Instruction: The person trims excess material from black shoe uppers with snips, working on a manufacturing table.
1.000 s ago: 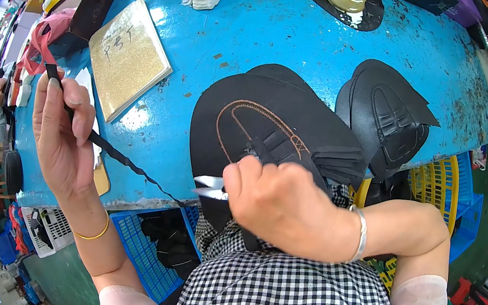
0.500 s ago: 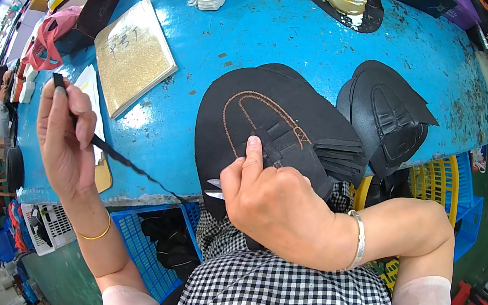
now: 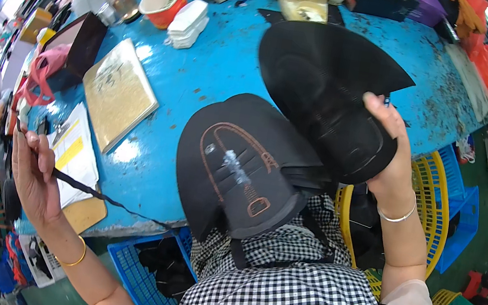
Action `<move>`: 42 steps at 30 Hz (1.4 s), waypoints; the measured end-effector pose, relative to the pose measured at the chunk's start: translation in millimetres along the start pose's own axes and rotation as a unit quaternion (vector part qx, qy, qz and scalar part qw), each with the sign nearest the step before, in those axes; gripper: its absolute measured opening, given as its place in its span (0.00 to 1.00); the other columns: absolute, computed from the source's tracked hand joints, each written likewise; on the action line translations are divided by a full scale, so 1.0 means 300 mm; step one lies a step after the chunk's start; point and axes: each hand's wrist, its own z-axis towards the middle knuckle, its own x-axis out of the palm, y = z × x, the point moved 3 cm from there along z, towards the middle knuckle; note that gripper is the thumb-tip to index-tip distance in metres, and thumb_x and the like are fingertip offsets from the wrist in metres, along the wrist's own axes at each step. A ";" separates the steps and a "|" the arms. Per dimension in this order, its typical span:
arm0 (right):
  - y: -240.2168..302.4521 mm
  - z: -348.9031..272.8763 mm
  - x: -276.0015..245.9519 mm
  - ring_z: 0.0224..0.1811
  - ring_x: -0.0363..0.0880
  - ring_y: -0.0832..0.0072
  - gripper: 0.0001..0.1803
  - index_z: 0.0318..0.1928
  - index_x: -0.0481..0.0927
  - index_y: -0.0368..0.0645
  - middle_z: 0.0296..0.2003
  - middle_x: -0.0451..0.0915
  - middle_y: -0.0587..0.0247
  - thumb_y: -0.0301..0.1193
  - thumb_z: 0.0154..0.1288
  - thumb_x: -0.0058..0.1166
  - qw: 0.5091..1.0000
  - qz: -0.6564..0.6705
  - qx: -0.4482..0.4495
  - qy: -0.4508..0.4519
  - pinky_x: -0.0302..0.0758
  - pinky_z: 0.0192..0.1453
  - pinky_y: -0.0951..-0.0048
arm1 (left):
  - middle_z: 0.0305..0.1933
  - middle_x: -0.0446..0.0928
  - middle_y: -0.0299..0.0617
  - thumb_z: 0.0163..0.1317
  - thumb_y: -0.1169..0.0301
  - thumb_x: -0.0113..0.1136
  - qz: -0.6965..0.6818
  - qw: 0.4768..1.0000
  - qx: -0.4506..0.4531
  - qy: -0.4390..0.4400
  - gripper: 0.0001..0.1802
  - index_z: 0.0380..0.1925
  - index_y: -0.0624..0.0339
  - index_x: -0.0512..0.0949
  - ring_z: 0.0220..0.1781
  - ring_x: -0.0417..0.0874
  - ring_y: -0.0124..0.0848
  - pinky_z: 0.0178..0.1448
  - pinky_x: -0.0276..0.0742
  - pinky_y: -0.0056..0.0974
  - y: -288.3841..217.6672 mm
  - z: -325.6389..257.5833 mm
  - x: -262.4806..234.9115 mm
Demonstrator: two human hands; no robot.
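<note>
Pinched in the left hand (image 3: 36, 174), far out over the left tabletop edge, is one end of a thin black cord (image 3: 97, 195); the grip is tight on it, thumb and fingers closed. From there the cord runs rightward and slightly down across the tabletop edge toward the lap, where its far end slips out of sight under a black piece (image 3: 241, 168).

That black piece is a flat, shield-shaped cut of dark material lying half on the blue tabletop (image 3: 218, 72) and half over the checked apron (image 3: 293, 288). It bears an arch-shaped line of brown stitching or marking, with a small shiny patch near the middle.

Up at the right, the right hand (image 3: 390, 156) holds a second black piece (image 3: 329, 96) lifted off the tabletop, thumb over its lower right edge and fingers hidden behind it. This piece is broad, with a pointed corner to the right, and it hangs just above and beside the first one, their edges overlapping in the view. A bracelet sits on that wrist.

Farther back on the tabletop lie a tan board (image 3: 118, 94), a white paper with a yellow slip (image 3: 74, 154), a red cup (image 3: 162, 2), a stack of white pads (image 3: 186, 23) and a dark box (image 3: 78, 49). Below the edge stand a blue crate (image 3: 149, 268) and a yellow basket (image 3: 432, 195).
</note>
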 end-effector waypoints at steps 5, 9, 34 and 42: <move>0.005 -0.031 -0.242 0.36 0.81 0.77 0.11 0.44 0.76 0.42 0.36 0.81 0.66 0.34 0.67 0.50 0.989 0.016 -0.042 -0.143 0.79 0.41 0.75 | 0.26 0.70 0.35 0.67 0.70 0.54 0.019 0.988 -0.048 0.144 0.10 0.44 0.63 0.74 0.19 0.57 0.18 0.21 0.52 0.23 0.069 0.009 0.060; 0.020 -0.068 -0.470 0.25 0.70 0.85 0.12 0.45 0.75 0.42 0.33 0.76 0.71 0.36 0.70 0.47 0.913 -0.292 -0.055 -0.279 0.66 0.28 0.81 | 0.26 0.72 0.33 0.57 0.74 0.61 0.211 0.945 -0.067 0.240 0.07 0.34 0.64 0.78 0.21 0.63 0.17 0.25 0.56 0.23 0.127 0.000 0.198; -0.091 0.088 0.219 0.23 0.76 0.67 0.09 0.31 0.73 0.46 0.22 0.75 0.66 0.28 0.51 0.60 0.592 -0.651 -0.165 0.445 0.70 0.23 0.69 | 0.20 0.76 0.44 0.46 0.68 0.69 0.378 0.743 -0.004 0.552 0.08 0.25 0.60 0.81 0.22 0.76 0.34 0.27 0.69 0.37 0.378 -0.127 0.566; -0.095 0.121 0.217 0.23 0.76 0.67 0.10 0.30 0.69 0.48 0.16 0.68 0.66 0.30 0.51 0.59 0.601 -0.604 -0.130 0.507 0.68 0.20 0.67 | 0.18 0.73 0.45 0.50 0.67 0.66 0.416 0.715 -0.029 0.561 0.09 0.28 0.60 0.79 0.18 0.72 0.38 0.24 0.66 0.38 0.379 -0.082 0.536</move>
